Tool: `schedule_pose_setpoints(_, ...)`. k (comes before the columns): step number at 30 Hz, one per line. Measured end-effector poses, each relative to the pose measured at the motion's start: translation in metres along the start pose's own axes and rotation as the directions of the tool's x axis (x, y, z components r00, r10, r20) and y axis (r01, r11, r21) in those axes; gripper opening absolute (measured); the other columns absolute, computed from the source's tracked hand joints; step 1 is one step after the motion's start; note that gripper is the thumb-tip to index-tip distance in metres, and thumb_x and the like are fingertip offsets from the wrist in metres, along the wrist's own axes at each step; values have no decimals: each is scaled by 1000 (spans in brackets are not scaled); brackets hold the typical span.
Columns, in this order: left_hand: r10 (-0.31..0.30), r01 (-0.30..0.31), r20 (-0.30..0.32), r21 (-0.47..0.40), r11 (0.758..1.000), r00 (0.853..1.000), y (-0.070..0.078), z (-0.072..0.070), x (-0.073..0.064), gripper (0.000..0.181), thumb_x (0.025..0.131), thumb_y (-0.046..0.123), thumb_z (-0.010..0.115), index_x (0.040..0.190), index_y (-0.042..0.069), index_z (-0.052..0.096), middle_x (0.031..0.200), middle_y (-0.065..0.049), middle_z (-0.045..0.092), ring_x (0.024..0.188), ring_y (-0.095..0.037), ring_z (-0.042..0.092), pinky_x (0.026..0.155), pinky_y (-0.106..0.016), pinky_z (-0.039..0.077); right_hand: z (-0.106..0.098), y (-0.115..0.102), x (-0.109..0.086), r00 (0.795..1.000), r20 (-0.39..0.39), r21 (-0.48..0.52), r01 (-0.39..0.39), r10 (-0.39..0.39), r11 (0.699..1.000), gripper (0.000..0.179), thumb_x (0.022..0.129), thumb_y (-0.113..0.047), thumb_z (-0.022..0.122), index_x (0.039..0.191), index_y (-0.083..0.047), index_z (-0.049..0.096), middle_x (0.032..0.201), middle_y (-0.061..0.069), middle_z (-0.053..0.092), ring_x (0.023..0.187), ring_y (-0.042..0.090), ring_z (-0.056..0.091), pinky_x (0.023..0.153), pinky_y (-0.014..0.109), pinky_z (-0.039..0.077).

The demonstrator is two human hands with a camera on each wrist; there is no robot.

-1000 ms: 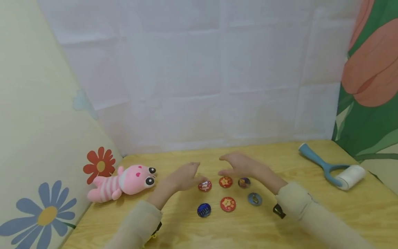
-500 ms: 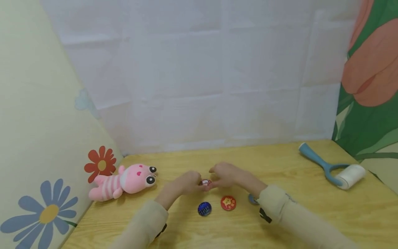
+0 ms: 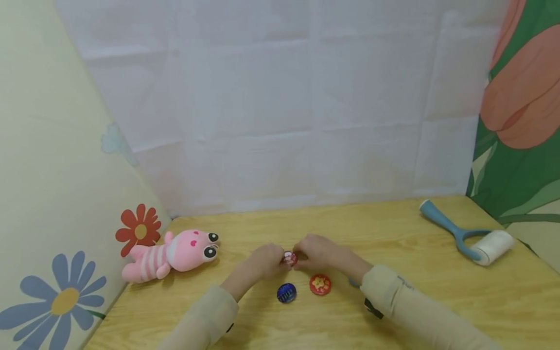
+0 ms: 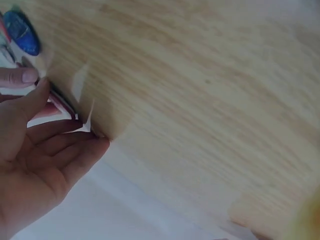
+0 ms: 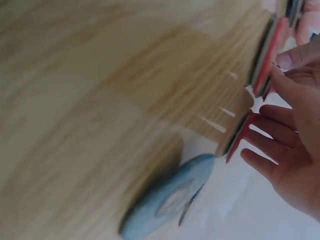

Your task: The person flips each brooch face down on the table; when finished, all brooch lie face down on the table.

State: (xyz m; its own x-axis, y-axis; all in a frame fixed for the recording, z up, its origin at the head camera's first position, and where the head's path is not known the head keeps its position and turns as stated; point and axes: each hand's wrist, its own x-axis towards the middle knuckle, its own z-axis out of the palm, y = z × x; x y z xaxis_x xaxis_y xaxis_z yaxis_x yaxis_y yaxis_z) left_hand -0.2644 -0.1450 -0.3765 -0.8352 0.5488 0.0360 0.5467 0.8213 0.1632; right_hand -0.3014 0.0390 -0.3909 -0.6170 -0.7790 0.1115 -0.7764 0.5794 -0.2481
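Several round pin badges lie on the wooden table in the head view. My left hand [image 3: 264,261] and right hand [image 3: 318,253] meet from either side on a red-and-white badge [image 3: 288,258], pinching its edges. In the left wrist view my left hand [image 4: 47,155] has its thumb and fingers about a badge's edge [image 4: 62,104]. Seen from the right wrist, my right hand [image 5: 295,130] has its fingertips close to a red badge's edge [image 5: 240,137]. A blue badge [image 3: 286,293] and a red star badge [image 3: 320,285] lie nearer me. The right forearm mostly covers a light-blue badge [image 5: 170,197].
A pink plush toy [image 3: 175,255] lies at the left by the flower-printed wall. At the right rests a blue lint roller [image 3: 459,236] with a white roll. A white sheet [image 3: 245,107] hangs behind the table.
Both hands have come down and together onto the red-and-white badge, and their fingers have closed in on it. The right hand and forearm now cover badges seen earlier at the right.
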Motion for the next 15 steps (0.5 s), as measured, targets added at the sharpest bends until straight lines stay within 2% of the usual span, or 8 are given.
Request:
schedule_pose_setpoints(5, 3, -1, -54, 37, 999, 999, -3, 11, 2, 27, 88, 14, 71, 68, 9, 53, 62, -1, 51, 56, -15, 44, 51, -35, 44, 3, -1, 1, 1000, -26, -33, 4, -5, 999, 20, 88, -27, 73, 98, -10, 71, 82, -4, 67, 71, 6, 57, 69, 22, 51)
schedule_pose_setpoints(11, 78, -68, -81, 123, 990, 994, -6, 14, -3, 22, 88, 15, 71, 73, 7, 57, 66, -5, 53, 59, -18, 51, 51, -37, 48, 11, -4, 4, 999, -46, -106, 15, -20, 994, 21, 90, -29, 71, 101, -11, 72, 85, -4, 69, 74, 7, 62, 70, 23, 52)
schedule_pose_setpoints(15, 95, -88, -61, 109, 990, 994, -8, 14, -3, 19, 90, 21, 71, 84, 6, 61, 73, -5, 57, 65, -20, 56, 56, -36, 50, 12, -6, 5, 998, -50, -123, -29, 23, 992, 24, 90, -31, 71, 103, -11, 72, 88, -3, 71, 79, 11, 65, 89, 37, 53)
